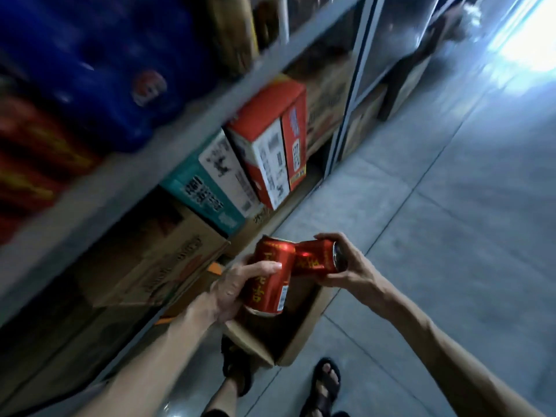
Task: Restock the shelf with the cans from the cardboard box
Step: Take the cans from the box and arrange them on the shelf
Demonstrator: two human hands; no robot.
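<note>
My left hand point(237, 288) grips a red can point(269, 284) with gold lettering, held nearly upright. In my right hand point(346, 260) is a second red can point(316, 258), lying sideways with its top end facing right. The two cans touch in mid-air above the open cardboard box point(304, 332) on the floor. What lies inside the box is in shadow and hidden by the cans. The grey metal shelf point(192, 115) runs along the left, blurred.
Red, teal and brown cartons point(270, 145) fill the lower shelf level. Blue and red drink packs point(99, 70) sit on the level above. My sandalled feet point(326, 383) stand beside the box. Tiled floor point(451, 236) stretches to the right toward a bright doorway.
</note>
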